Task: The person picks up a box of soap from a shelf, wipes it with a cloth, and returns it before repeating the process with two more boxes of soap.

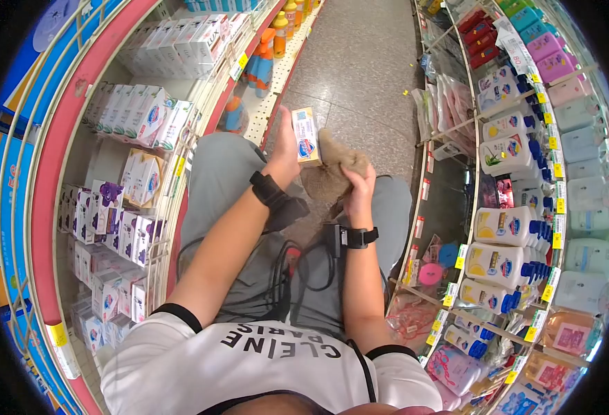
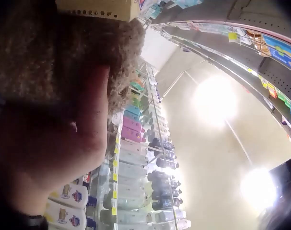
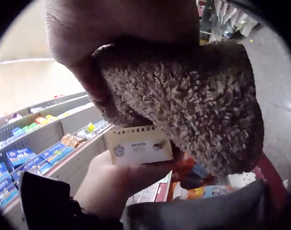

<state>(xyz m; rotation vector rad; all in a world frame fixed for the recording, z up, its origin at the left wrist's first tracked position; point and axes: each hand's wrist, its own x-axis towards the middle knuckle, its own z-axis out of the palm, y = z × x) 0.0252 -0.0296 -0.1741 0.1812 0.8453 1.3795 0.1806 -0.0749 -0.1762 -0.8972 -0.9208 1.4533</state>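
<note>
Brown, fuzzy cloth [image 1: 340, 160] is pressed against the side of a small cream soap box [image 1: 306, 136]. Both are held up in front of a person sitting low in a shop aisle.

The left grip [image 1: 285, 155], a bare hand with a black strap at the wrist, is wrapped round the box. It holds the box upright, with the blue and red label facing the head camera. The right grip [image 1: 360, 188], also strapped at the wrist, is clenched on the cloth, bunching it so that its free end lies against the box's right edge.

From the right wrist, the cloth drapes over the top of the box and hides part of it, while the box's short end with small print faces the lens. The left wrist view is mostly dark palm and cloth, with a corner of the box at the top edge.

Box and cloth are held over the person's grey trousers [image 1: 214, 180], with a speckled grey floor [image 1: 360, 69] beyond. To the person's left, a red-edged shelf [image 1: 62, 145] carries rows of white and purple cartons [image 1: 121, 235]. To the right, wire racks hold white and yellow bottles [image 1: 505, 228] with blue caps, and pastel pouches [image 1: 581, 145]. A white T-shirt [image 1: 180, 366] with black lettering fills the lower edge. Black cables [image 1: 284, 270] lie across the lap.
</note>
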